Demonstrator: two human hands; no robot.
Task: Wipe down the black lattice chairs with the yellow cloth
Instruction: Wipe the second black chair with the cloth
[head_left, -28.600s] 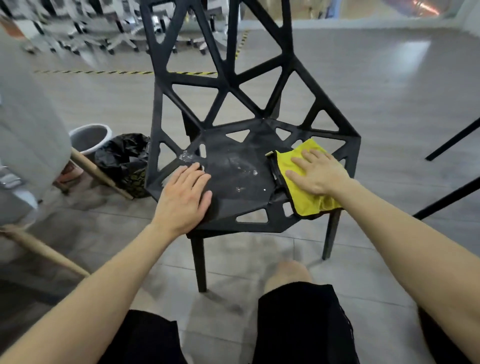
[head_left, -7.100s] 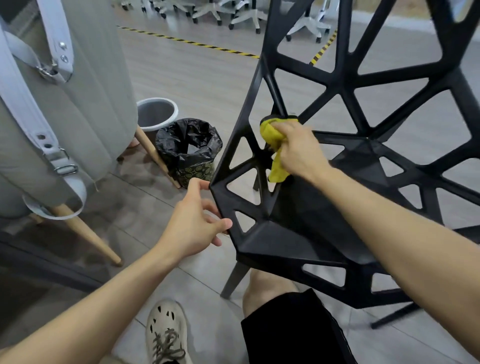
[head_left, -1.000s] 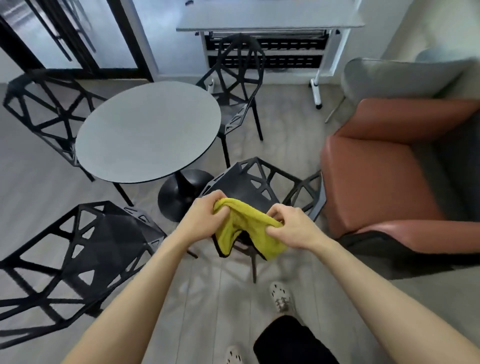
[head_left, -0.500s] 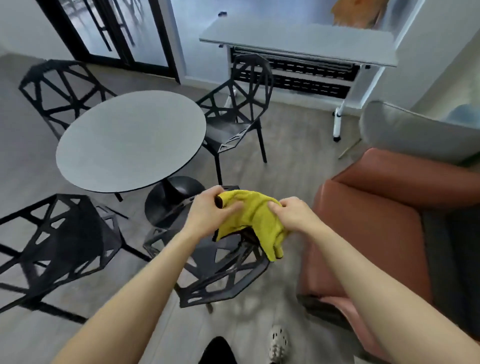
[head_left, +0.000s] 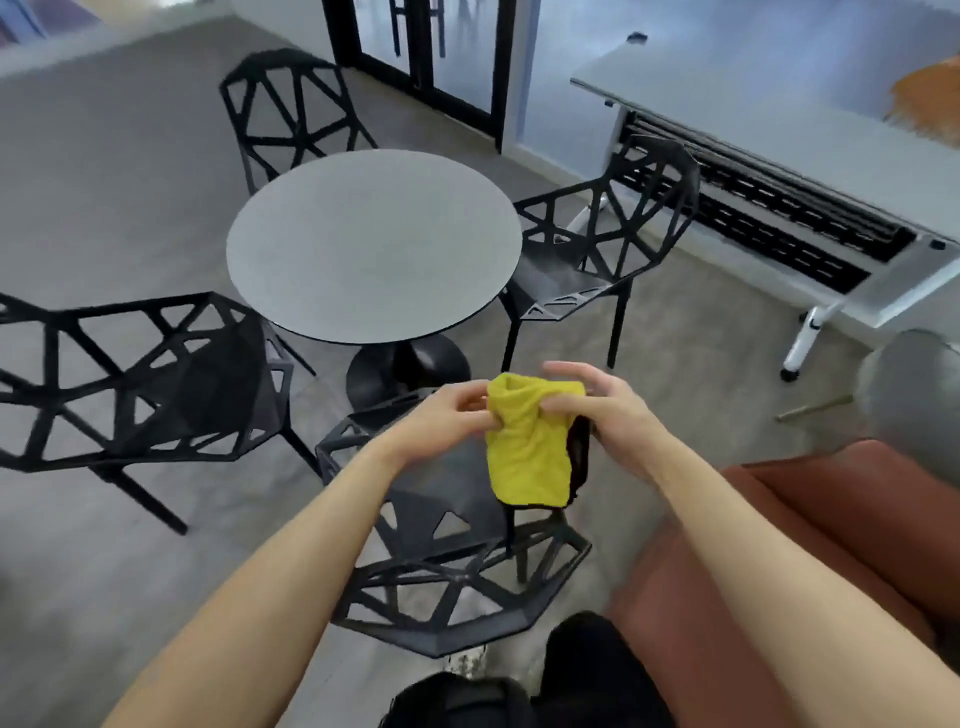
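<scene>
The yellow cloth (head_left: 527, 452) hangs in the air between my two hands, its lower half drooping. My left hand (head_left: 447, 418) pinches its top left edge and my right hand (head_left: 602, 408) grips its top right, with some fingers lifted. Directly below the cloth stands a black lattice chair (head_left: 447, 582), seat towards me. A second lattice chair (head_left: 140, 384) stands at the left, a third (head_left: 597, 249) at the right of the table, and a fourth (head_left: 291, 109) behind the table.
A round grey table (head_left: 374, 244) on a black pedestal stands among the chairs. A rust-coloured sofa (head_left: 810, 561) fills the lower right, a grey cushion (head_left: 914, 400) beside it. A long white desk (head_left: 779, 135) runs along the right wall. Dark-framed glass doors (head_left: 415, 47) are at the back.
The view has shifted so the nearest chair sits lower and closer to me. My hands have drawn closer together on the cloth, and it now hangs folded lower between them.
</scene>
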